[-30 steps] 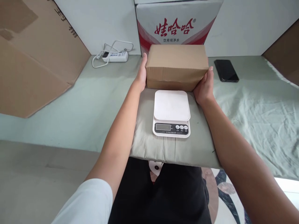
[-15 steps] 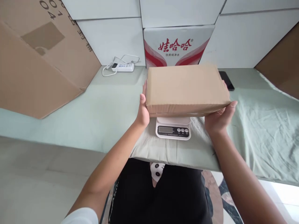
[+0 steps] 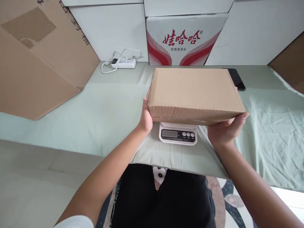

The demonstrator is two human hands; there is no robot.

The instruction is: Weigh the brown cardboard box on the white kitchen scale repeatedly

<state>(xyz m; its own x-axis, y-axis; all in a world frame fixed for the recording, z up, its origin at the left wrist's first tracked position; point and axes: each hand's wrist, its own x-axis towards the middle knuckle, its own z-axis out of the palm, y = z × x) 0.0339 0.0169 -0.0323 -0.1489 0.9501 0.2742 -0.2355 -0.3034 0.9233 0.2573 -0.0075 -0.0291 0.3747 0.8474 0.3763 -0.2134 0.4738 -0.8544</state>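
Between my two hands is a closed brown cardboard box (image 3: 194,90). My left hand (image 3: 145,115) presses on its left end, thumb up along the side. At the right end, my right hand (image 3: 226,128) grips the near lower corner, its fingers partly hidden beneath and behind the box. Under the box is a white kitchen scale (image 3: 178,141); its front panel, with a grey display and several round buttons, shows, while its plate is mostly covered. Whether the box touches the scale I cannot tell.
A pale green cloth (image 3: 114,101) covers the table. A white power strip with a cable (image 3: 123,63) lies at the back left, a black phone (image 3: 236,79) behind the box's right end. A white-and-red carton (image 3: 182,41) stands behind; a big cardboard box (image 3: 47,69) is at left.
The view has shifted slightly. The box's right end sits a little lower and farther right, tilted a bit, still held by both hands above the scale.
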